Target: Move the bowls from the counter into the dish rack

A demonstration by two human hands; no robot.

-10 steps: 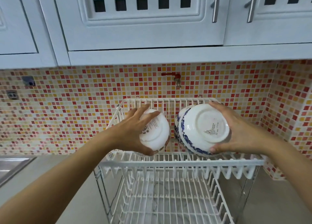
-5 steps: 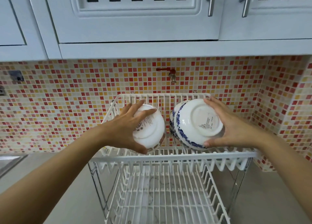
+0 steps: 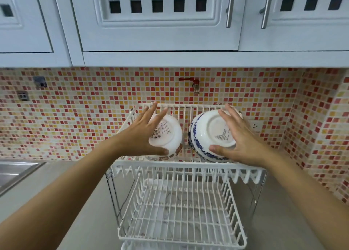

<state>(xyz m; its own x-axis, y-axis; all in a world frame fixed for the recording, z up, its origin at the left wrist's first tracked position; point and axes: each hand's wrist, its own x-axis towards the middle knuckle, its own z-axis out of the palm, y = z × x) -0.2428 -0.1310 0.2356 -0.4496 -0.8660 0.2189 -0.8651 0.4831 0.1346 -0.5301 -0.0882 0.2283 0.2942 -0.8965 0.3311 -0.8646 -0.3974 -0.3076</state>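
We are seeing two bowls sitting tipped on edge, bases toward us, in the top tier of the white wire dish rack (image 3: 188, 167): a plain white bowl (image 3: 168, 134) (printed marks underneath) on the left, a blue-patterned bowl (image 3: 206, 134) just beside it.

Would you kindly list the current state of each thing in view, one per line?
White bowl: tilted on its side in the upper tier, base facing the camera.
Blue-patterned bowl: likewise tilted, beside it.
Left hand: fingers spread over the white bowl.
Right hand: fingers spread over the blue-patterned bowl.
Dish rack: lower tier holds nothing.
Cabinet doors: closed.
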